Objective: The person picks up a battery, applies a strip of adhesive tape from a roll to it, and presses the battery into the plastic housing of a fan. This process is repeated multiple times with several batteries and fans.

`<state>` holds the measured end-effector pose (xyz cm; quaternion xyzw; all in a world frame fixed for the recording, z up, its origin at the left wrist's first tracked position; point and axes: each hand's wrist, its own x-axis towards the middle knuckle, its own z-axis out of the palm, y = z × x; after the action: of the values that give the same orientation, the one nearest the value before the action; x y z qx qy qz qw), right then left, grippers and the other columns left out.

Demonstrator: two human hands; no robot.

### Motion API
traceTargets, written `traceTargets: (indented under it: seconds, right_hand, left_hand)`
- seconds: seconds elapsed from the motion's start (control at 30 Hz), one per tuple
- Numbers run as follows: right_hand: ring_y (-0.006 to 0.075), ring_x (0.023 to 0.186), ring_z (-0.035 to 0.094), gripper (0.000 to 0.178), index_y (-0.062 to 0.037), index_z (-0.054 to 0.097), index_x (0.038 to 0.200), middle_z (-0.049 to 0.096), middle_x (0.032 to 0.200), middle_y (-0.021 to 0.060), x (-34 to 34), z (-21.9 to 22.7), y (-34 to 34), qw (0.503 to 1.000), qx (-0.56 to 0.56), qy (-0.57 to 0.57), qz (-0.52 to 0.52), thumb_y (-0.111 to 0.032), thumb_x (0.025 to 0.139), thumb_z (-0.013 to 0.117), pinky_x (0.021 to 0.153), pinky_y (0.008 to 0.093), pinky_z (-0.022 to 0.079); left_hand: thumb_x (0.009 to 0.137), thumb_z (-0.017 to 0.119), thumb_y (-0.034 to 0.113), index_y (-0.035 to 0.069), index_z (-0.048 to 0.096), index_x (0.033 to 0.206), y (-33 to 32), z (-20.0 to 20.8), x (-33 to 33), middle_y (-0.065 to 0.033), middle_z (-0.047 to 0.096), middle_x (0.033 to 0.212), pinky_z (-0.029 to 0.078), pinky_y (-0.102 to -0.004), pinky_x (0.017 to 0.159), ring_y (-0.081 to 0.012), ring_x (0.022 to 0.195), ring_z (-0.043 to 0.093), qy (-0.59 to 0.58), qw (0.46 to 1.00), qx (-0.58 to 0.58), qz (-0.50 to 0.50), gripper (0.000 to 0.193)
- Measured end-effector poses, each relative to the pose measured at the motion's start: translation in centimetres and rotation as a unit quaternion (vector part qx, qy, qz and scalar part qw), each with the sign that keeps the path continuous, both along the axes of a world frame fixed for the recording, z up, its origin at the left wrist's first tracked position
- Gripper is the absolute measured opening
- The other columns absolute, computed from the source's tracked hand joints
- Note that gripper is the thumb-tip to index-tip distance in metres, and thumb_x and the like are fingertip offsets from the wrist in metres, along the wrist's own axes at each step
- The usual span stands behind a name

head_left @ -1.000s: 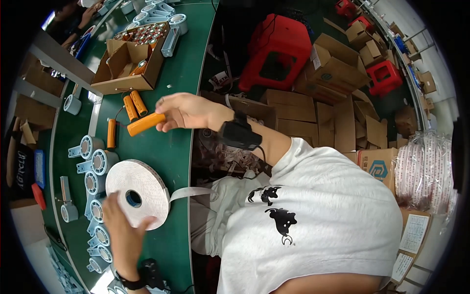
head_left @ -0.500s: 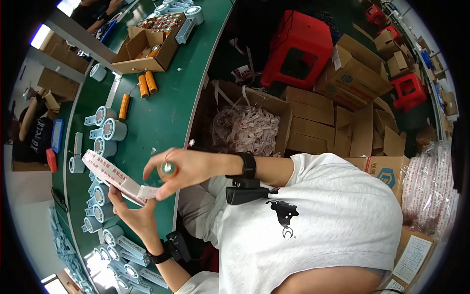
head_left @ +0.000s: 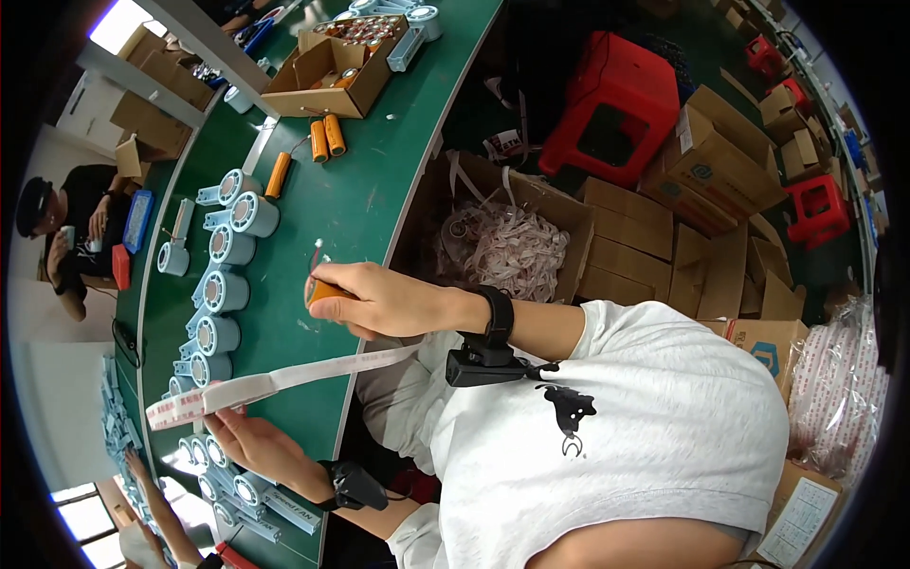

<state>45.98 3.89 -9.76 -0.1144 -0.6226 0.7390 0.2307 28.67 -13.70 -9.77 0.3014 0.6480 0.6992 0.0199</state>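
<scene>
My right hand [head_left: 379, 299] is closed around a short orange cylinder [head_left: 325, 290] with thin wires at its tip, held just over the green table [head_left: 360, 199]. My left hand [head_left: 251, 444] grips a white tape roll [head_left: 194, 406] seen edge-on near the table's near edge. A long white tape strip [head_left: 332, 365] runs from the roll toward my right wrist. A row of pale blue round parts [head_left: 227, 275] lies just beyond both hands.
Loose orange cylinders [head_left: 327, 137] lie farther up the table, by an open cardboard box [head_left: 318, 71] of parts. A carton of white strip scraps [head_left: 502, 251] and red stools [head_left: 611, 104] stand beside the table. Another person [head_left: 66, 228] sits at the far side.
My right hand has carried the orange cylinder away from the roll toward the table. The roll has dropped lower in my left hand and a long strip is pulled out.
</scene>
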Motion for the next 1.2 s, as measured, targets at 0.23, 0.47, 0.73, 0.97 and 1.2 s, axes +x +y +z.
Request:
traceTargets:
  seconds: [0.23, 0.47, 0.73, 0.97, 1.2]
  right_hand:
    - [0.0242, 0.071, 0.051, 0.02, 0.0063, 0.051, 0.091, 0.05, 0.089, 0.0143, -4.6, 1.8, -2.6, 0.918, 0.32, 0.186, -0.141, -0.006, 0.078, 0.059, 0.064, 0.0318, 0.042]
    - [0.0225, 0.075, 0.053, 0.02, 0.0071, 0.051, 0.092, 0.051, 0.086, 0.0132, -5.7, 2.2, -3.1, 0.915, 0.283, 0.195, -0.21, -0.006, 0.079, 0.059, 0.068, 0.0301, 0.043]
    - [0.0098, 0.073, 0.05, 0.012, 0.0028, 0.053, 0.09, 0.055, 0.083, 0.0057, -7.8, 2.2, 0.0, 0.954, -0.145, 0.201, -0.171, -0.008, 0.085, 0.054, 0.068, 0.0243, 0.042]
    - [0.011, 0.073, 0.05, 0.014, 0.0008, 0.05, 0.095, 0.054, 0.085, 0.0055, -11.3, 0.5, 4.0, 0.856, -0.238, 0.205, -0.411, -0.008, 0.084, 0.053, 0.072, 0.0251, 0.041]
    - [0.012, 0.082, 0.051, 0.023, -0.0008, 0.045, 0.105, 0.052, 0.093, 0.0056, -4.5, 5.9, 9.0, 0.858, 0.001, 0.393, -0.331, -0.013, 0.087, 0.053, 0.077, 0.0264, 0.041]
  left_hand:
    - [0.092, 0.044, 0.029, -0.004, 0.041, 0.119, 3.2, 0.4, 4.7, -0.0161, 0.051, 0.11, 0.037, -0.034, 0.086, -0.02, 0.096, 0.051, 0.032, 0.996, -0.052, 0.072, 0.043]
    - [0.092, 0.038, 0.039, -0.004, 0.047, 0.093, 4.1, 1.9, 5.4, -0.0195, 0.056, 0.087, 0.04, -0.0377, 0.075, -0.0295, 0.08, 0.055, 0.183, 0.926, -0.227, 0.24, 0.044]
    - [0.092, 0.033, 0.047, -0.003, 0.045, 0.079, 8.2, 0.4, 4.5, -0.0178, 0.057, 0.075, 0.033, -0.0411, 0.075, -0.0348, 0.075, 0.054, 0.266, 0.869, -0.311, 0.277, 0.053]
    - [0.091, 0.035, 0.044, -0.004, 0.048, 0.079, 10.3, -1.9, 3.3, -0.02, 0.057, 0.078, 0.025, -0.0425, 0.08, -0.0357, 0.075, 0.052, 0.312, 0.85, -0.345, 0.246, 0.051]
    - [0.087, 0.049, 0.028, -0.003, 0.053, 0.088, 13.4, -4.4, 3.1, -0.0173, 0.057, 0.091, 0.03, -0.0455, 0.081, -0.0344, 0.087, 0.051, 0.404, 0.799, -0.441, 0.068, 0.031]
